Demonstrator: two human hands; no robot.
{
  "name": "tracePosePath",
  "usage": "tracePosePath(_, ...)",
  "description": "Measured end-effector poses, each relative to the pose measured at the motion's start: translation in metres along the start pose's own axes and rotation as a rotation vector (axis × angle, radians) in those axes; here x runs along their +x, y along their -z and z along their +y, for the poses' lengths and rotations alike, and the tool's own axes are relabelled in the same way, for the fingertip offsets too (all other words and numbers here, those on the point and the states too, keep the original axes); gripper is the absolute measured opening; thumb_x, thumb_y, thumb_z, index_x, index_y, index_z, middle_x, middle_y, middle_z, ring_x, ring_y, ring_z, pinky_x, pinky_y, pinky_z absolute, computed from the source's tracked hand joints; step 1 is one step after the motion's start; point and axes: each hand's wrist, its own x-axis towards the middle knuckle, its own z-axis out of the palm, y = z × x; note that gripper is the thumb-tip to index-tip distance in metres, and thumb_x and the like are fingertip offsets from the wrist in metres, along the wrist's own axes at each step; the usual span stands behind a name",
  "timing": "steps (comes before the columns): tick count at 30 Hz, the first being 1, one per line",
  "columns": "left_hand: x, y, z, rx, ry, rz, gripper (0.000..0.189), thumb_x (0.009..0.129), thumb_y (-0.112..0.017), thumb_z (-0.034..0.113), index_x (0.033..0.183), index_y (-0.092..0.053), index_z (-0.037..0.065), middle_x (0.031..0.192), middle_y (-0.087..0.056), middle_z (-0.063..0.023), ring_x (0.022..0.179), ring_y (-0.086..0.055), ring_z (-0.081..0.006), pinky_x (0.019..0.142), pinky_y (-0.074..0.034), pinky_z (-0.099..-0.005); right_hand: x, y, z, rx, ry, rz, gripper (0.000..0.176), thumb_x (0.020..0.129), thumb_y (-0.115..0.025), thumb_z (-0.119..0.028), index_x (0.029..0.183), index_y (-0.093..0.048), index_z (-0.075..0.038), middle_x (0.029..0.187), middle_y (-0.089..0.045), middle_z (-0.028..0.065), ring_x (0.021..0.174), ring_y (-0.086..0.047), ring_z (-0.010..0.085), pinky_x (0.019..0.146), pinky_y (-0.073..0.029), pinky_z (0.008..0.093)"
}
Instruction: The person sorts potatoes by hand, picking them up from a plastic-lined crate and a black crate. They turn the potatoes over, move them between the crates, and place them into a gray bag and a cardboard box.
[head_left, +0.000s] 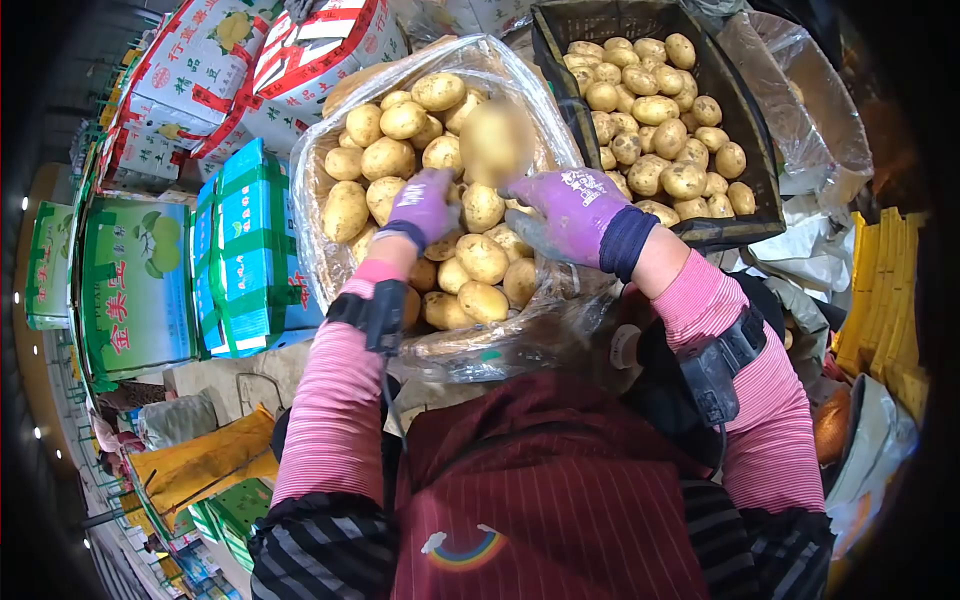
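I see a black potato crate (553,75) just beyond the right hand (570,212), and green cartons (135,285) off beside the left hand (425,205).

On left hand (422,205) and right hand (570,215): purple knit gloves, matt, with a grey rubbery coat on the right palm. Below them, pink ribbed knit sleeves (335,400), soft and dull; black straps (385,315) at the wrists, plastic by the look. Centre of frame: potatoes (400,150) with dry, matt skin, faintly rough. Around them a clear plastic bag (480,55), thin, crinkled, glossy. Upper right: black plastic crate (550,50), dull, ribbed wall. Left of frame: cartons (135,285) of printed cardboard, slick sheen. Bottom: striped cloth apron (540,500), matt.
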Motion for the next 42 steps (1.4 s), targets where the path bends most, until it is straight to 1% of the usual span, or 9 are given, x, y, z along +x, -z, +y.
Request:
tracePosePath(5, -0.065, 0.046, 0.007, -1.668, 0.214, -0.008, 0.048, 0.102, -0.062, 0.031, 0.14, -0.054, 0.002, 0.124, -0.066, -0.0086, 0.106, -0.069, -0.0197, 0.079, -0.061, -0.0355, -0.005, -0.019, 0.004, 0.198, 0.138, 0.218, 0.047, 0.093, -0.063, -0.033, 0.135, -0.06, -0.011, 0.114, -0.071, 0.0203, 0.106, -0.068, 0.038, 0.093, -0.053, 0.0492)
tracePosePath(10, -0.121, 0.049, 0.042, -2.154, 0.159, -0.308, 0.046, 0.109, -0.048, 0.031, 0.142, -0.05, -0.001, 0.13, -0.065, -0.0181, 0.111, -0.07, -0.0249, 0.089, -0.064, -0.0387, -0.009, -0.05, -0.016, 0.438, 0.392, 0.113, 0.077, 0.086, -0.074, -0.041, 0.15, -0.045, -0.01, 0.149, -0.049, 0.025, 0.141, -0.044, 0.0403, 0.116, -0.038, 0.046)
tracePosePath(12, -0.143, 0.06, 0.07, -1.095, -0.203, 0.044, 0.048, 0.11, -0.045, 0.032, 0.145, -0.047, -0.001, 0.131, -0.065, -0.0186, 0.112, -0.07, -0.0262, 0.087, -0.062, -0.0345, -0.012, -0.063, -0.023, 0.474, 0.365, 0.073, 0.078, 0.085, -0.075, -0.041, 0.15, -0.046, -0.01, 0.147, -0.05, 0.0254, 0.139, -0.047, 0.0398, 0.115, -0.039, 0.0455)
tracePosePath(14, -0.152, 0.064, 0.072, -0.859, -0.222, 0.03, 0.049, 0.11, -0.045, 0.032, 0.146, -0.046, -0.001, 0.131, -0.064, -0.0187, 0.112, -0.069, -0.0265, 0.086, -0.062, -0.0339, -0.017, -0.064, -0.022, 0.62, 0.28, 0.025, 0.074, 0.085, -0.075, -0.042, 0.147, -0.049, -0.009, 0.138, -0.059, 0.0244, 0.131, -0.056, 0.0374, 0.111, -0.044, 0.0439)
tracePosePath(16, -0.16, 0.063, 0.06, -1.896, 0.31, -0.284, 0.05, 0.109, -0.049, 0.033, 0.148, -0.047, 0.001, 0.13, -0.065, -0.0161, 0.109, -0.069, -0.0242, 0.083, -0.06, -0.0333, -0.025, -0.038, -0.019, 0.732, 0.105, -0.022, 0.07, 0.086, -0.073, -0.042, 0.145, -0.052, -0.011, 0.132, -0.063, 0.023, 0.125, -0.06, 0.0369, 0.108, -0.046, 0.0437)
tracePosePath(22, -0.183, 0.029, -0.028, -0.616, 0.477, 0.189, 0.047, 0.097, -0.065, 0.03, 0.136, -0.062, 0.002, 0.119, -0.073, -0.016, 0.11, -0.07, -0.0293, 0.095, -0.055, -0.034, -0.031, 0.014, 0.056, 0.198, -0.204, 0.347, 0.055, 0.092, -0.061, -0.044, 0.14, -0.059, -0.018, 0.125, -0.069, 0.0198, 0.113, -0.067, 0.0379, 0.1, -0.051, 0.045)
tracePosePath(28, -0.164, 0.002, -0.014, 0.197, 0.256, -0.3, 0.095, 0.075, -0.084, 0.044, 0.152, -0.04, 0.009, 0.156, -0.041, -0.0195, 0.134, -0.052, -0.0434, 0.111, -0.045, -0.0463, -0.04, 0.019, 0.066, -0.162, -0.287, 0.433, 0.053, 0.093, -0.058, -0.04, 0.138, -0.06, -0.012, 0.129, -0.066, 0.0226, 0.119, -0.064, 0.0384, 0.103, -0.049, 0.0463)
tracePosePath(35, -0.157, 0.012, 0.005, 0.076, 0.383, -0.259, 0.076, 0.075, -0.082, 0.034, 0.14, -0.052, 0.009, 0.14, -0.053, -0.0201, 0.123, -0.058, -0.0438, 0.106, -0.048, -0.0473, -0.032, 0.005, 0.019, 0.083, -0.141, 0.162, 0.049, 0.095, -0.057, -0.04, 0.133, -0.063, -0.01, 0.125, -0.068, 0.0229, 0.116, -0.065, 0.0388, 0.102, -0.051, 0.0456)
tracePosePath(42, -0.173, 0.039, 0.028, -1.877, 0.259, 0.03, 0.067, 0.091, -0.068, 0.038, 0.144, -0.047, 0.003, 0.136, -0.058, -0.0173, 0.126, -0.06, -0.0345, 0.103, -0.054, -0.0491, -0.037, -0.032, -0.014, 0.345, 0.17, -0.06, 0.063, 0.091, -0.065, -0.04, 0.145, -0.051, -0.009, 0.132, -0.063, 0.0238, 0.122, -0.061, 0.0398, 0.105, -0.049, 0.0458)
